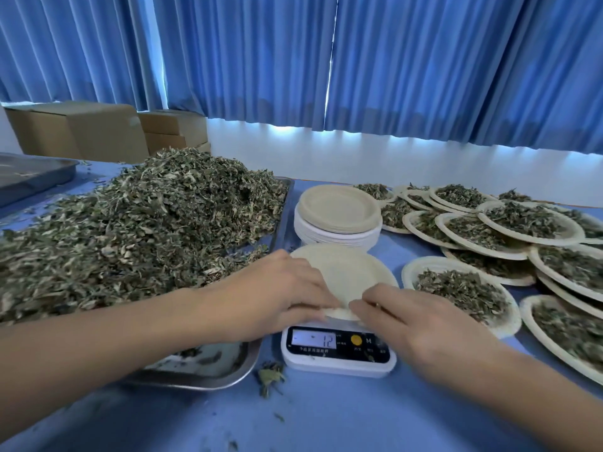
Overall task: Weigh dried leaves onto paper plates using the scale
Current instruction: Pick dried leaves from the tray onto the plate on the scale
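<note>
Empty plate (346,272), scale (339,360) display (reads 12)

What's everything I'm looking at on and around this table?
Dried leaves: one heap, grey-green, on the left tray.
Metal tray: one, silver, under the heap.
Second tray: one, grey, far left.
Scale: one, white, near centre.
Empty plate: one, cream, on the scale.
Plate stack: one, cream, behind the scale.
Filled plates: many, overlapping, cream, right.
Loose leaves: few, green, beside the scale.
Cardboard boxes: several, brown, back left.
Curtains: blue, behind the table.
Table: one, blue.
Left hand: one, pinching the empty plate's near rim.
Right hand: one, pinching the same rim.
</note>
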### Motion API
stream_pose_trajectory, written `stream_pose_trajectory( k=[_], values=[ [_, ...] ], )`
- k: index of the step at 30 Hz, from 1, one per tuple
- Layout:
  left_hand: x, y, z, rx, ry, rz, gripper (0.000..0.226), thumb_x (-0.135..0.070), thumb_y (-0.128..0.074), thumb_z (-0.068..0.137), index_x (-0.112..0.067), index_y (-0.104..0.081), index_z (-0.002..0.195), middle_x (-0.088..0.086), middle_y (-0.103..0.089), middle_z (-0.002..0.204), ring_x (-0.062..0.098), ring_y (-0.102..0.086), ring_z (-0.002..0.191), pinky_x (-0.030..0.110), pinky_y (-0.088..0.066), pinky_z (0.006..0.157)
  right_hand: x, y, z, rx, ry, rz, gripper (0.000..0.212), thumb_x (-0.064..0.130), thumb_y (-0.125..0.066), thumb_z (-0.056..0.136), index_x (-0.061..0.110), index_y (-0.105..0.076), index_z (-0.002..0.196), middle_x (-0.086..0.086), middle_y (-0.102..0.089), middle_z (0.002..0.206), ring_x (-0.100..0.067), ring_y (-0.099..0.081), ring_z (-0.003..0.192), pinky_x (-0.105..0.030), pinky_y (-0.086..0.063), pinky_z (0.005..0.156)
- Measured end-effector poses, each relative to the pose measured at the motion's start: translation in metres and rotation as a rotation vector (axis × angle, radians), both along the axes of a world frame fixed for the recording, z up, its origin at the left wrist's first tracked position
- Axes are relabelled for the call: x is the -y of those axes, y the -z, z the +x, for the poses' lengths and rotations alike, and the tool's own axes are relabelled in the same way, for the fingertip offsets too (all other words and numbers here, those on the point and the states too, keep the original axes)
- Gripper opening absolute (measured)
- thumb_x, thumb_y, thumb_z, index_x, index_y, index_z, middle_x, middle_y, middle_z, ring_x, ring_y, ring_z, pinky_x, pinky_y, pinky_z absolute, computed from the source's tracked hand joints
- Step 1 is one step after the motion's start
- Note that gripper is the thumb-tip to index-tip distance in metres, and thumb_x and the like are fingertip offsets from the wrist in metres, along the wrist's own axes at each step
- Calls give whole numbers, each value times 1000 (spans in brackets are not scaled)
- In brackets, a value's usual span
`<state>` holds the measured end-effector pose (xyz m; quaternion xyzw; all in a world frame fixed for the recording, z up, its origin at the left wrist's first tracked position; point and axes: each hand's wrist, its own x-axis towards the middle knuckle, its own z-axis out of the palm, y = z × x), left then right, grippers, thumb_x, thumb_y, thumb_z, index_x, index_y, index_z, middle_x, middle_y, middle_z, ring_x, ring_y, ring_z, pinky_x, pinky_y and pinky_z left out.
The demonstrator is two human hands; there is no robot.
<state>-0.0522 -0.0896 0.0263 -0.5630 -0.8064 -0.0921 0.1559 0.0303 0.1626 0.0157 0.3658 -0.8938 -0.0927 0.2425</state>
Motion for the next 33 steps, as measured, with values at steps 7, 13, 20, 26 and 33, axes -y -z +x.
stream_pose_trajectory(
  k=[7, 13, 20, 26, 33],
  values=[
    [37, 15, -34, 128, -439, 328, 32, -28, -49, 102, -23, -61, 132, -8, -58, 133, 14, -50, 127, 42, -39, 111, -16, 13, -1, -30, 208, -659, 34, 27, -47, 106, 10, -61, 81, -2, -54, 82, -27, -55, 65, -43, -49, 61],
    [52, 42, -54, 360, -593, -39, 59, -29, -49, 101, -19, -29, 156, 1, -36, 157, 20, -34, 144, 36, -29, 119, -38, 35, -3, 84, 377, -713, 42, 35, -40, 101, 13, -49, 66, 1, -49, 61, -23, -50, 56, -49, -46, 56],
    [50, 47, -56, 48, -526, -102, 16, -29, -42, 101, -18, -48, 111, -2, -42, 101, 23, -50, 94, 41, -46, 81, -33, 42, -3, 92, 320, -609, 40, 32, -45, 101, 17, -42, 64, 8, -39, 60, -18, -44, 51, -45, -44, 50],
    [47, 38, -55, 7, -579, -104, 24, -32, -38, 102, -23, -39, 80, -4, -50, 75, 31, -61, 72, 40, -48, 65, -33, 44, 1, 106, 309, -589, 39, 30, -49, 100, 20, -40, 63, 9, -38, 60, -18, -43, 49, -45, -44, 49],
    [28, -13, -60, 23, -574, 373, 36, -24, -42, 103, -13, -46, 69, 1, -51, 57, 17, -46, 49, 33, -41, 49, -32, 45, 2, 100, 300, -586, 37, 31, -49, 99, 24, -38, 65, 11, -38, 60, -19, -43, 49, -44, -45, 48]
  ],
)
